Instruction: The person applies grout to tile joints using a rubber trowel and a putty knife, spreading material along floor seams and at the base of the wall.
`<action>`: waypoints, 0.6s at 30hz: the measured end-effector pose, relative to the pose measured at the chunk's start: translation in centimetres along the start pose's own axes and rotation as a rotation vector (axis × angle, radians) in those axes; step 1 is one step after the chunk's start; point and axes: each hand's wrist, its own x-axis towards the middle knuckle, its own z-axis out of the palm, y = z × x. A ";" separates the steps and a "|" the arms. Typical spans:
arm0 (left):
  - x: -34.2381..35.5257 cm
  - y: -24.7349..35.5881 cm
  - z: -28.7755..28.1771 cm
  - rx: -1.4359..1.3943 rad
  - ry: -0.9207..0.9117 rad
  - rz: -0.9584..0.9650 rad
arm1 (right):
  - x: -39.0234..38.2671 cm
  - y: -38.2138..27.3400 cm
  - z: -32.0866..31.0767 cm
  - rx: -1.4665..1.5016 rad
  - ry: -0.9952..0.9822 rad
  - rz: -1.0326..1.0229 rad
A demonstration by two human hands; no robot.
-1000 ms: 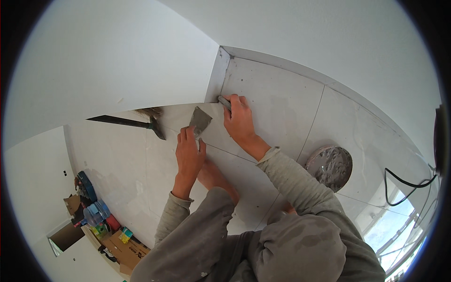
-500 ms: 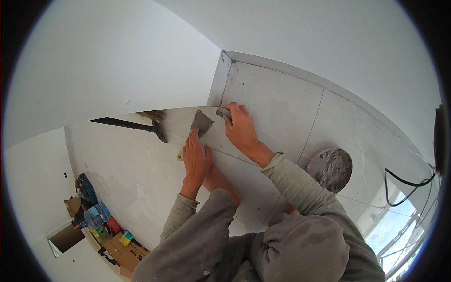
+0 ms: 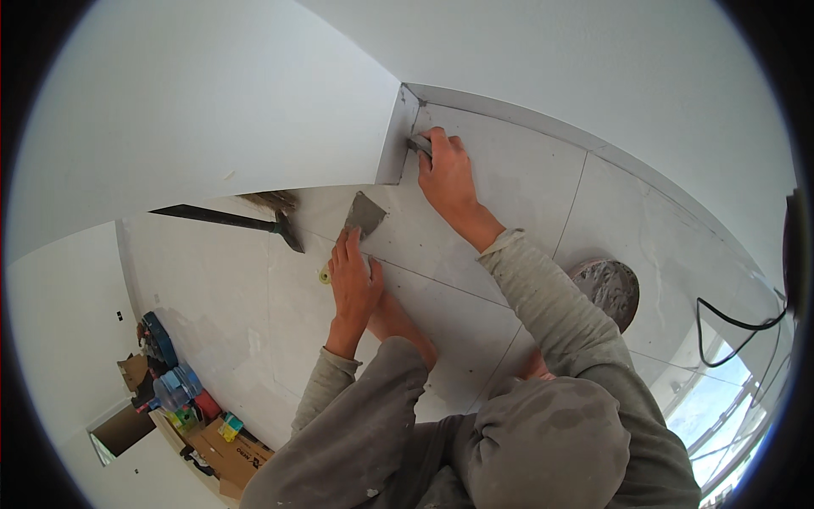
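My left hand (image 3: 354, 276) is closed around the handle of a putty knife (image 3: 366, 214), whose wide blade is coated in grey paste and held just above the floor tiles. My right hand (image 3: 447, 172) grips a small grey, paste-smeared tool (image 3: 420, 144); my fingers cover most of it, so its kind is unclear. The tool's end touches, or nearly touches, the foot of the short skirting tile (image 3: 392, 157) by the inner corner. To the right of my right forearm stands a round bucket (image 3: 606, 288) with grey paste in it.
A broom (image 3: 273, 202) and a dark-handled tool (image 3: 229, 220) lie along the left wall. Farther left are a blue water bottle (image 3: 175, 386), a cardboard box (image 3: 227, 448) and other items. A black cable (image 3: 721, 356) hangs at right. A long skirting (image 3: 517, 113) follows the far wall.
My right hand has moved up and slightly right, from the skirting's outer end toward the inner corner, with the grey tool. My left hand with the putty knife has barely moved.
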 end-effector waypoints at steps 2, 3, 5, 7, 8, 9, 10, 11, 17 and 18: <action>0.0 0.2 -0.5 -0.017 0.007 0.006 | -2.3 0.1 1.3 0.012 -0.018 -0.038; -0.2 0.4 -0.5 -0.044 0.011 -0.001 | -3.7 -0.1 1.4 0.018 -0.051 -0.078; 0.2 0.6 -0.4 -0.047 0.031 0.026 | -6.1 -0.7 1.0 0.028 -0.129 -0.050; 1.0 0.7 -0.5 -0.044 0.060 0.063 | -6.9 -2.1 0.3 0.091 -0.274 0.121; 1.2 0.7 -0.5 -0.055 0.068 0.067 | -6.1 -2.1 0.2 0.095 -0.268 0.122; 1.3 1.2 -0.7 -0.069 0.073 0.072 | -4.8 -1.9 -0.5 0.125 -0.147 0.097; 1.3 1.6 -0.9 -0.069 0.066 0.074 | -3.7 -1.4 -0.8 0.150 -0.032 0.076; 1.4 1.9 -1.1 -0.081 0.058 0.073 | -2.4 -1.0 -0.8 0.149 -0.031 0.083; 1.4 2.5 -0.2 -0.149 0.059 0.066 | -2.5 1.7 1.6 -0.052 -0.028 -0.148; 1.3 2.3 -0.4 -0.150 0.054 0.054 | -4.5 1.1 1.8 -0.012 -0.089 -0.121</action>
